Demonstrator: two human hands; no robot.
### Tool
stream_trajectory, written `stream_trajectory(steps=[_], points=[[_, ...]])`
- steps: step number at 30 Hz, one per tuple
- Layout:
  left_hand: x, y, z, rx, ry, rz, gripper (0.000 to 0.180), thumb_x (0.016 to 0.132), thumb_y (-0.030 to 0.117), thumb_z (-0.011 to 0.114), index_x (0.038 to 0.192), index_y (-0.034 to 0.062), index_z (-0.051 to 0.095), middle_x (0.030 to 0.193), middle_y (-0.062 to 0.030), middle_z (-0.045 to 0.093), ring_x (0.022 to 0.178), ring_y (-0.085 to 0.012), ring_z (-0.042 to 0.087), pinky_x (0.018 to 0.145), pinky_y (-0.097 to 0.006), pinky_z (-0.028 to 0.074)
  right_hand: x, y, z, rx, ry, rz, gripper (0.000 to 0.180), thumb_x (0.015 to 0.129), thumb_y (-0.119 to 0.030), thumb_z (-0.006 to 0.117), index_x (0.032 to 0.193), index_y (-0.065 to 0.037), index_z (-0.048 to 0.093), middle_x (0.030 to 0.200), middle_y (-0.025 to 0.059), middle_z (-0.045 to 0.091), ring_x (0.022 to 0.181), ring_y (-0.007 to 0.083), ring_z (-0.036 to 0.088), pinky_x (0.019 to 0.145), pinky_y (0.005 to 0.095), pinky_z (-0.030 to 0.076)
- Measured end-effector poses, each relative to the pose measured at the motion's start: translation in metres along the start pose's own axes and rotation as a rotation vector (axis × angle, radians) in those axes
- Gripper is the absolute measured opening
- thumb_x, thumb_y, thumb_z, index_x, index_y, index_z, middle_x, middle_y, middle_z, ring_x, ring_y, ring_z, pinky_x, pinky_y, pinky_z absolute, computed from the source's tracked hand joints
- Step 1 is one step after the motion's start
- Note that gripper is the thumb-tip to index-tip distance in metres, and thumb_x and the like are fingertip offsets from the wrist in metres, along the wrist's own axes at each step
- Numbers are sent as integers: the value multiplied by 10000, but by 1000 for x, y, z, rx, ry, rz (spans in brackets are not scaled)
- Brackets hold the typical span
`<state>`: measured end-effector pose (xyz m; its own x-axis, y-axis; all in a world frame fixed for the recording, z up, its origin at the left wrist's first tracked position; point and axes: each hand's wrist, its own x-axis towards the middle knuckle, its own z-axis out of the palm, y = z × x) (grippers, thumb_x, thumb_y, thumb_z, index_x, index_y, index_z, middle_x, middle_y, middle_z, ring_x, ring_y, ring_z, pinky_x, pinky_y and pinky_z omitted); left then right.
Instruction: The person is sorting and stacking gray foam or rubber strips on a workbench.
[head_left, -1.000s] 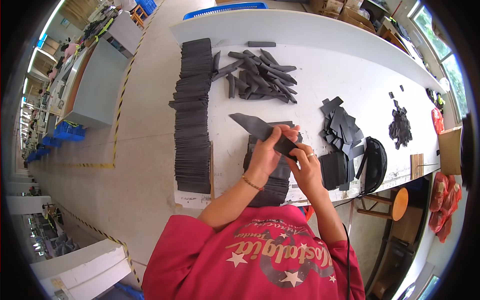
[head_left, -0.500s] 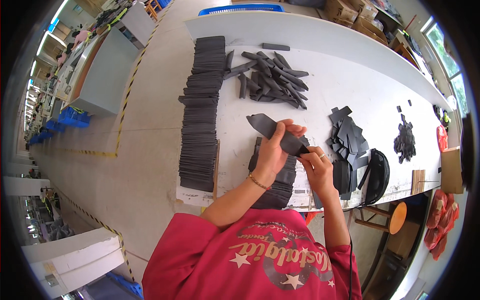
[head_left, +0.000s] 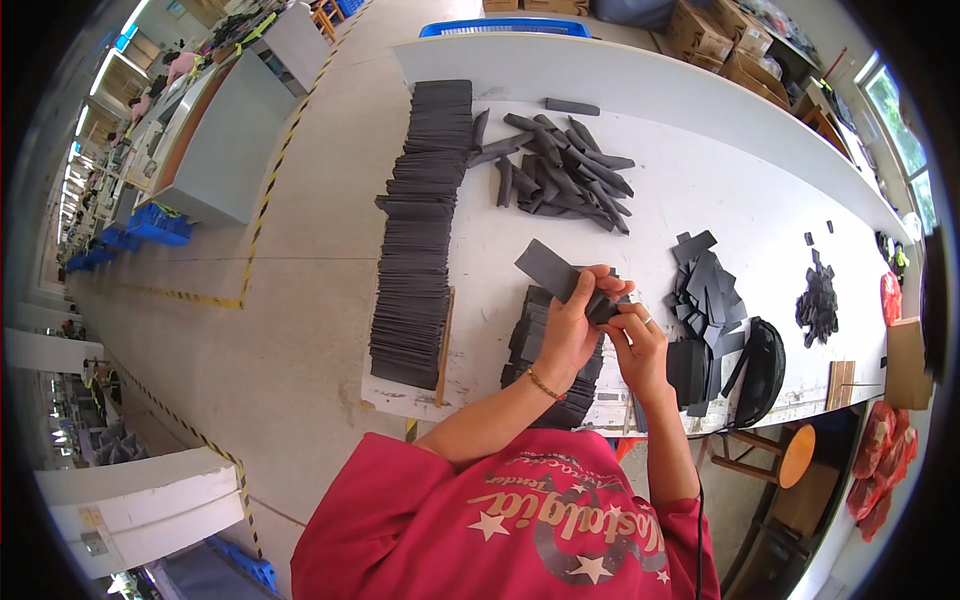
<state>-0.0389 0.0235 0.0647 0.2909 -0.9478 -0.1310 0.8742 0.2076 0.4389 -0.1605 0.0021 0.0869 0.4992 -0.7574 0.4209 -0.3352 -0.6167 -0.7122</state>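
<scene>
A dark grey flat strip (head_left: 545, 266) of fabric-like material is held above the near side of the white table. My left hand (head_left: 568, 335) is closed on its middle, thumb on top, with the free end sticking out to the upper left. At the other end, the fingertips of my right hand (head_left: 640, 345) pinch the strip, where it looks folded or curled; the fingers partly hide this end. Below my hands lies a stack of similar dark pieces (head_left: 527, 330), partly covered by my left forearm.
A long row of packed dark pieces (head_left: 415, 250) lines the table's left side. Farther back lies a heap of rolled dark pieces (head_left: 570, 170). To the right are loose flat strips (head_left: 708, 295), a black pouch (head_left: 762, 375) and small dark scraps (head_left: 817, 305). A stool (head_left: 796, 455) stands by the near edge.
My hands have come closer together. The strip's right end, earlier extending straight between them, is now bunched or folded at my fingertips. The whole view has shifted slightly.
</scene>
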Motion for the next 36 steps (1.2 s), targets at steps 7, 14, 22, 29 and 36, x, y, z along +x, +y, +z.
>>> stream_trajectory(steps=[7, 14, 22, 29, 36], points=[[1, -1, 1, 19, 20, 24, 286, 1010, 267, 501, 1105, 10, 585, 947, -109, 681, 993, -293, 663, 879, -357, 497, 1, 3, 2, 16, -11, 8, 144, 761, 34, 712, 835, -11, 596, 907, 121, 624, 699, 287, 616, 608, 352, 495], [4, -4, -8, 32, 21, 33, 291, 1013, 260, 493, 1114, 2, 580, 956, -121, 679, 992, -297, 662, 893, -368, 497, 0, 9, 6, 34, -26, 37, 141, 762, 18, 717, 843, -4, 604, 906, 118, 625, 695, 269, 612, 612, 331, 490], [17, 5, -9, 87, -10, 63, 398, 1018, 314, 454, 1197, -36, 520, 1114, -189, 646, 1187, -321, 566, 1052, -425, 411, -1, 7, 41, 726, 239, 562, 108, 852, -47, 710, 861, -33, 603, 938, 2, 581, 796, 46, 516, 677, 207, 429], [18, 13, -11, 43, -178, 32, 349, 1000, 288, 497, 1183, -5, 552, 1164, -179, 638, 1251, -342, 513, 1130, -441, 325, 9, -20, 8, 1054, 333, 889, 75, 885, -64, 682, 873, -15, 626, 899, 11, 581, 749, 49, 499, 648, 214, 415], [15, 36, -21, 151, 92, 19, 353, 955, 281, 597, 1139, -20, 585, 1068, -186, 664, 1031, -326, 644, 915, -444, 535, 5, -2, 7, 136, 354, 137, 42, 880, -9, 671, 889, -2, 630, 799, -18, 580, 761, 73, 542, 683, 235, 443]])
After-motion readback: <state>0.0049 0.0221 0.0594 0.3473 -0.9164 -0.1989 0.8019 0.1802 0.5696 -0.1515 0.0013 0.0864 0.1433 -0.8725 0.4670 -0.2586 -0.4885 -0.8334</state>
